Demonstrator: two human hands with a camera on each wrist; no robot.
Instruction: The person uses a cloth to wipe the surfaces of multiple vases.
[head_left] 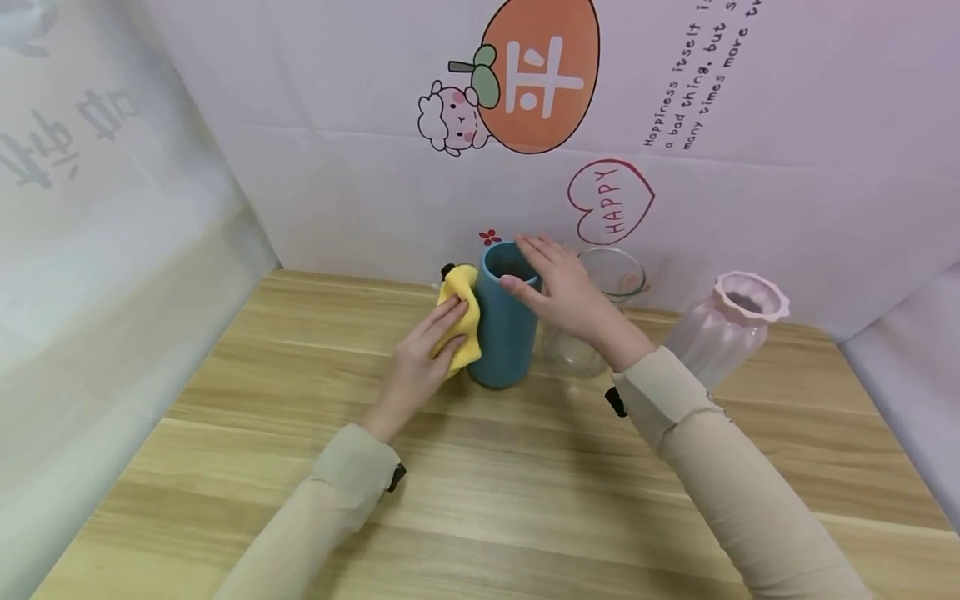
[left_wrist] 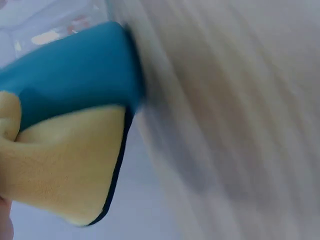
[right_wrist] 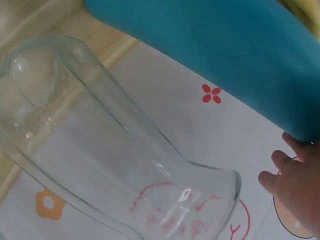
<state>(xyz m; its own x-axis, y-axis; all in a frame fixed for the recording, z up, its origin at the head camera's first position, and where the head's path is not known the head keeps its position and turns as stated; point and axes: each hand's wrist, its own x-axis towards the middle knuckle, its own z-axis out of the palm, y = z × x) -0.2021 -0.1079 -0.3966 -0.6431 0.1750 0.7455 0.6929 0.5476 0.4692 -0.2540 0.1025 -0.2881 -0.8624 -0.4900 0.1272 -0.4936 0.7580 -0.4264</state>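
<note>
A tall matte blue vase [head_left: 506, 333] stands upright near the back wall. My left hand [head_left: 423, 354] holds a folded yellow cloth [head_left: 463, 321] against the vase's left side, with the thumb toward the front. In the left wrist view the cloth [left_wrist: 75, 165], edged in dark trim, lies along the vase [left_wrist: 80, 70]. My right hand [head_left: 562, 292] grips the top of the vase, its thumb at the front of the rim and its fingers at the far side. The right wrist view shows several fingertips [right_wrist: 280, 167] right at the rim.
Just right of the blue vase is a clear glass vase [right_wrist: 125, 135], partly behind my right forearm. Farther right stands a pale pink vase [head_left: 720, 333] with a scalloped rim. A white printed sheet [head_left: 360, 192] backs the wooden table [head_left: 480, 492].
</note>
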